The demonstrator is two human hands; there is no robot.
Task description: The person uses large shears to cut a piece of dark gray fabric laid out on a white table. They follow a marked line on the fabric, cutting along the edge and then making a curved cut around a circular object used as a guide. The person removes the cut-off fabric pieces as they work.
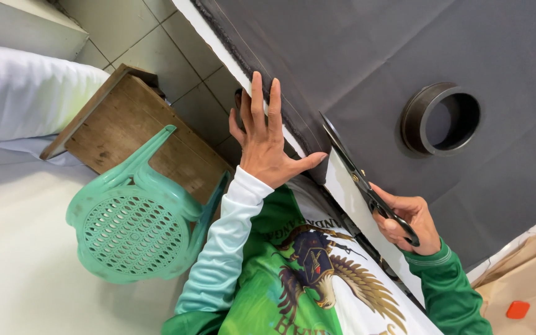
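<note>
From the head camera, the person stands at a white table (348,192) with a big sheet of dark grey cloth (379,68) spread across it. The left hand (267,146) lies flat on the edge of the cloth, with the fingers straight and close together and the thumb stuck out to the side, pressing the cloth down so it stays put. The right hand (407,224) has its fingers curled through the handles of a pair of black scissors (358,177) and holds them tight. The blades are a little apart and point along the cloth's edge, just beside the left thumb. It looks like the cutting step is going on, with a strip being cut along the edge. The next snip seems to need the cloth kept flat and the blades kept in a straight line. The cloth looks smooth, with soft fold lines and a rough edge. A dark round metal ring (440,118) sits on the cloth, well apart from the hands. A green plastic stool (134,223) and a brown wooden board (138,127) are down by the floor.
</note>
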